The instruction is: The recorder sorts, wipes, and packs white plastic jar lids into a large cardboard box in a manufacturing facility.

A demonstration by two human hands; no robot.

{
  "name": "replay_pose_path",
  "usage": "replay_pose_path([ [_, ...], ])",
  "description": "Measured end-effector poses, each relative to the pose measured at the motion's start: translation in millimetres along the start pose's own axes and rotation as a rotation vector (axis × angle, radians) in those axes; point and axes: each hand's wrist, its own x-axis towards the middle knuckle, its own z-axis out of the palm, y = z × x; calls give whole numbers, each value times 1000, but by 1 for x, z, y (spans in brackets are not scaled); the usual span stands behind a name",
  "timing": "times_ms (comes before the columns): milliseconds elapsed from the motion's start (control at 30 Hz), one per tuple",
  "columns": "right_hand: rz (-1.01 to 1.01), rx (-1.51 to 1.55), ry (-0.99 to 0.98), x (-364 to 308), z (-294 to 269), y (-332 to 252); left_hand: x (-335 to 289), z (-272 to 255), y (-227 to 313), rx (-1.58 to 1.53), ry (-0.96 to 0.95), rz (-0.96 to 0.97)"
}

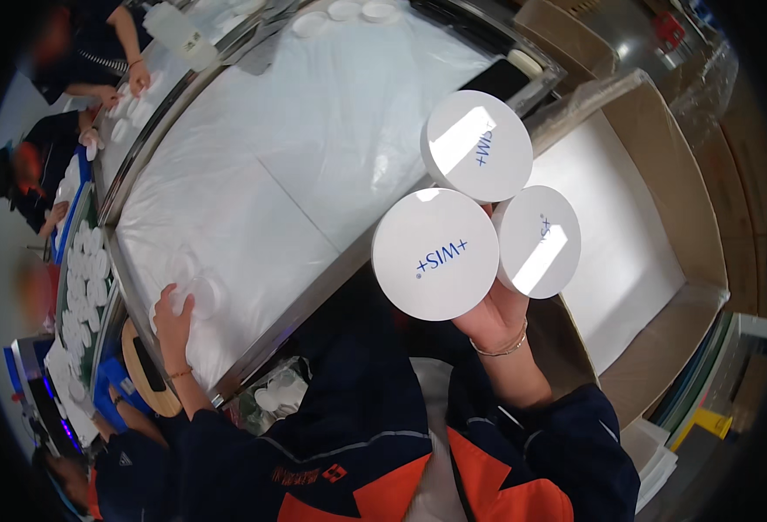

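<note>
My right hand (503, 317) holds a cluster of three round white lids with glossy tops and blue print, raised above the table edge. One lid (435, 252) is at the near left, another (477, 146) at the far side, and the third (540, 242) at the right. They hide most of the fingers. On the film-covered table (244, 191), my left hand (173, 326) has its fingers apart. It is beside a pale, translucent round piece (199, 297), touching or nearly touching it. A second faint round piece (180, 264) lies just beyond.
An open cardboard box (705, 235) with a white liner stands at the right. Several white discs (344, 10) lie at the table's far end, near a dark flat object (494, 83). Co-workers handle white pieces (87, 270) at the left. A bag of white pieces (281, 393) hangs below the table.
</note>
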Motion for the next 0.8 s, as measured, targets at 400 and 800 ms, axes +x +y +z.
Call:
replay_pose_path([
  [400,4,43,-20,-9,4,-9,-24,5,70,236,30,-216],
  [800,-22,-15,-40,-12,4,-12,-12,38,92,34,227,198],
])
